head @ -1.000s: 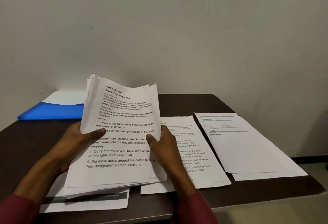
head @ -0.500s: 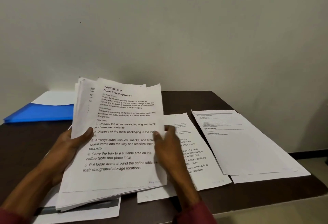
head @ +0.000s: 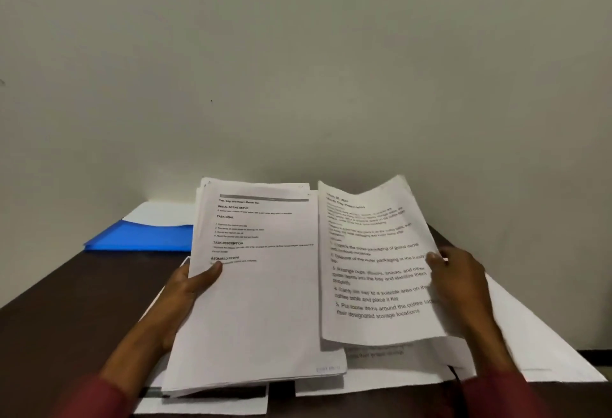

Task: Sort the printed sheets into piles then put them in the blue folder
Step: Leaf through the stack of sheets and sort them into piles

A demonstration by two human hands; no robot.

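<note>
My left hand [head: 185, 295] grips a thick stack of printed sheets [head: 258, 301] by its left edge, thumb on the top page, which is headed with a grey bar. My right hand [head: 458, 281] pinches a single sheet [head: 377, 272] with large numbered lines by its right edge, holding it raised beside the stack on the right. The blue folder [head: 142, 237] lies at the back left of the dark table [head: 66, 311], with a white sheet [head: 159, 214] lying on its far part.
Under the raised sheet lies a pile of printed pages [head: 381, 374]. Another pile [head: 543, 344] lies at the right, reaching the table's right edge. One more sheet [head: 205, 402] sits at the near edge below the stack. A plain wall stands right behind the table.
My right hand has pulled the top sheet off the stack and carried it to the right. A page with a grey header bar now tops the stack. The view has shifted right.
</note>
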